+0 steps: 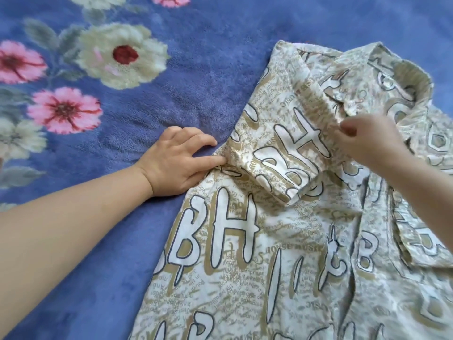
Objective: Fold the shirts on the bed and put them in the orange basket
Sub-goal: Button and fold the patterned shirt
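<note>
One cream, tan-lettered collared shirt (282, 241) lies on my blue floral bed (122, 148); my left hand (176, 160) presses flat at its side edge, my right hand (367, 141) pinches its folded sleeve.

Your shirt (282, 241) is white to cream, covered all over in tan-gold small script with big white block letters outlined in dark navy and shadowed in gold; "BH" shows clearly. The collar (402, 77) carries the same print. Your blanket (171, 45) is periwinkle blue plush with a floral pattern: pink flowers with dark red centres, cream-white flowers, one with a deep red centre, and grey-green leaves.
</note>
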A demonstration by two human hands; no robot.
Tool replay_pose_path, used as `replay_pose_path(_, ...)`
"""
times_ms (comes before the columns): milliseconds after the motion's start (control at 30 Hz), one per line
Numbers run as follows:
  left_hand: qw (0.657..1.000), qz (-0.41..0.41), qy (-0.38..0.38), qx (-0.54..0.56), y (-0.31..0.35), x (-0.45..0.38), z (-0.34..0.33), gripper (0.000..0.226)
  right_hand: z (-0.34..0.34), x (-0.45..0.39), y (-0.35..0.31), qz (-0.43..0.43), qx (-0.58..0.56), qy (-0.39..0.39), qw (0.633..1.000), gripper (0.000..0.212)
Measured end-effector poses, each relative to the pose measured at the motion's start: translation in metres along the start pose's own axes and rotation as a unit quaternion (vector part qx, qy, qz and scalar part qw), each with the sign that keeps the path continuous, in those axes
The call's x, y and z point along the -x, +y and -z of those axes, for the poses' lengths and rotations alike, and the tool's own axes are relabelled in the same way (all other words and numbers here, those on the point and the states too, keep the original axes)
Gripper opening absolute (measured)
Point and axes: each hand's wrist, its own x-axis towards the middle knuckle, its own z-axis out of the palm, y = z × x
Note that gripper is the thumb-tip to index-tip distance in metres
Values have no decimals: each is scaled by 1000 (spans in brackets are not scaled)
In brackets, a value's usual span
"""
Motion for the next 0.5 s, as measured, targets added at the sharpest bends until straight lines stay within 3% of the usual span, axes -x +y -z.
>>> replay_pose_path(100,999,1,14,37,16,-21,9,28,6,0,0,-43,-112,20,993,29)
replay_pose_path(200,999,-2,-32,19,37,-40,4,31,8,-1,4,-66,-153,7,986,35)
replay_pose_path(367,998,-50,23,39,35,-40,5,13,1,-8,14,-74,-135,-2,988,31)
replay_pose_path(500,995,-96,40,10,28,-23,2,9,-24,-16,21,8,5,19,1000,31)
